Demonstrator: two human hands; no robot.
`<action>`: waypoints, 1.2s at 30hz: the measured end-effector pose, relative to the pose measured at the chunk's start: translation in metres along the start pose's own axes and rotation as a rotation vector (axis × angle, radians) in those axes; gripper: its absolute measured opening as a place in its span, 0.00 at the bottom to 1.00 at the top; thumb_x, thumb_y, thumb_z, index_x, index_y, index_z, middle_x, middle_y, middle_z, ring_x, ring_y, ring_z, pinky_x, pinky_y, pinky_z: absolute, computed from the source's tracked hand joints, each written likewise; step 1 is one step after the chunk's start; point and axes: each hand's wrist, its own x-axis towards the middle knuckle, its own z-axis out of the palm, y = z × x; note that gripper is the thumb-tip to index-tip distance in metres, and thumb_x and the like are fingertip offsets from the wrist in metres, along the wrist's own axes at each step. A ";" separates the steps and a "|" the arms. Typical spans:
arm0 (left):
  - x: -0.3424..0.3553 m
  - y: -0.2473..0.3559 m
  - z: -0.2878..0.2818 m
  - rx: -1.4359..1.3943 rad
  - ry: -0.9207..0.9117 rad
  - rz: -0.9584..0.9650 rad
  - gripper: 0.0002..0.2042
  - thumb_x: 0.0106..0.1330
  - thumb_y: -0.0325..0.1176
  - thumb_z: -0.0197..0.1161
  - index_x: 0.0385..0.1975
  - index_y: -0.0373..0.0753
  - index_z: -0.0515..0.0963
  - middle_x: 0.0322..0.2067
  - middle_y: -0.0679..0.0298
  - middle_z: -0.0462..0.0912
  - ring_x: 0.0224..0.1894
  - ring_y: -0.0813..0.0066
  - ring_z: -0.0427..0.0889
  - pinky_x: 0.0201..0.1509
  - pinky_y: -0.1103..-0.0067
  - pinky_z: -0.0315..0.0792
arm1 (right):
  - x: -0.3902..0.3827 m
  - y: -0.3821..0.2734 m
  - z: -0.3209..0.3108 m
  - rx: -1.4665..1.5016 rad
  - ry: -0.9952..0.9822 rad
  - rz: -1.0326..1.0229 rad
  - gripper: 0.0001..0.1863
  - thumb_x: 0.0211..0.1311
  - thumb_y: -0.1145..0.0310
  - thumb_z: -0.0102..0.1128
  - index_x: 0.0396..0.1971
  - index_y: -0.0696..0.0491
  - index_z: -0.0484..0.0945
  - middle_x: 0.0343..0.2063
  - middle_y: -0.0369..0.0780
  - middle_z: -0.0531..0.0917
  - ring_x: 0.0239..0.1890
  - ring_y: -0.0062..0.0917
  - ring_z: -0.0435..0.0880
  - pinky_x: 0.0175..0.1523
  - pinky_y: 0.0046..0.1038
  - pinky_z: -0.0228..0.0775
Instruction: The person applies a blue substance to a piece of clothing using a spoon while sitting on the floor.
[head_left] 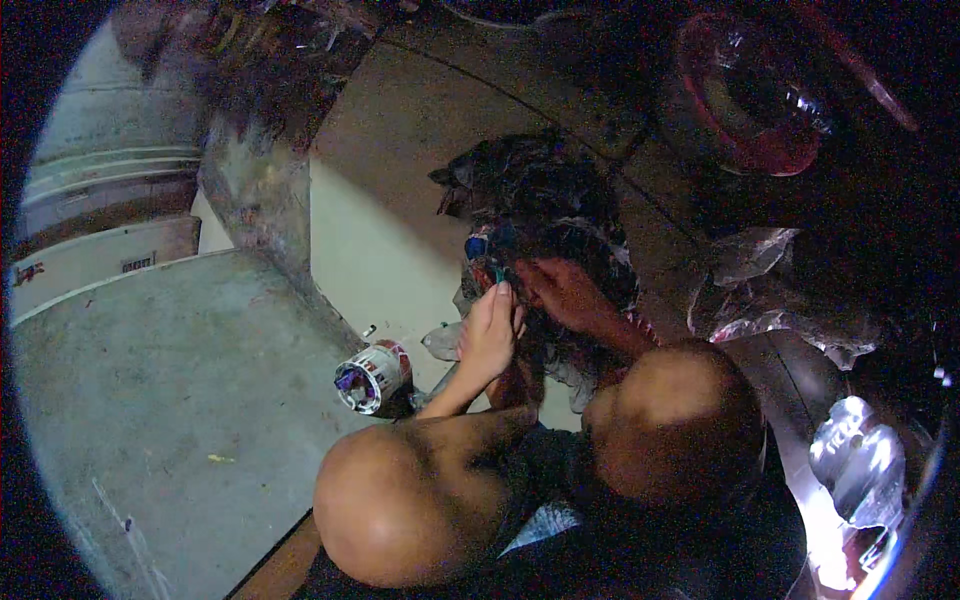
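Observation:
My left hand [492, 328] is closed, thumb and fingers pinched together in front of my knees. A small teal-green piece [499, 274] shows at its fingertips, too small to name. Close on its right, my right hand [565, 292] lies in shadow with its fingers bent inward toward the same spot; what they grip is hidden. Both hands are over the near side of a dark, crumpled heap [535, 185] that looks like plastic sheeting or bags. A blue bit [477, 245] sits at the heap's left edge, just beyond my left hand.
A round tin [388, 372] with purplish scraps in its mouth lies tilted left of my left forearm. A reddish see-through tub [750, 100] stands far right. Clear plastic bags [775, 290] lie to the right, with shiny crumpled plastic [855, 465] nearer. A grey slab [180, 370] fills the left.

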 end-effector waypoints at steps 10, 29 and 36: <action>-0.005 0.012 -0.016 -0.257 -0.214 -0.208 0.15 0.72 0.43 0.40 0.25 0.43 0.64 0.15 0.72 0.61 0.16 0.85 0.60 0.19 0.85 0.58 | 0.005 -0.041 -0.024 0.216 0.303 -0.225 0.11 0.61 0.64 0.57 0.31 0.58 0.78 0.20 0.34 0.78 0.24 0.14 0.70 0.29 0.22 0.65; -0.006 0.014 -0.015 -0.198 -0.297 -0.275 0.15 0.70 0.46 0.44 0.25 0.43 0.67 0.18 0.74 0.64 0.18 0.88 0.63 0.21 0.86 0.60 | 0.045 -0.015 -0.048 -0.273 0.475 -0.803 0.14 0.50 0.77 0.62 0.39 0.51 0.80 0.34 0.42 0.79 0.34 0.32 0.81 0.38 0.29 0.75; -0.003 -0.003 -0.018 -0.347 -0.327 -0.320 0.14 0.70 0.45 0.45 0.26 0.44 0.67 0.18 0.75 0.65 0.19 0.87 0.63 0.22 0.86 0.61 | 0.046 -0.020 -0.085 -0.547 0.667 -0.366 0.18 0.53 0.72 0.61 0.46 0.52 0.76 0.41 0.47 0.79 0.43 0.37 0.79 0.47 0.33 0.72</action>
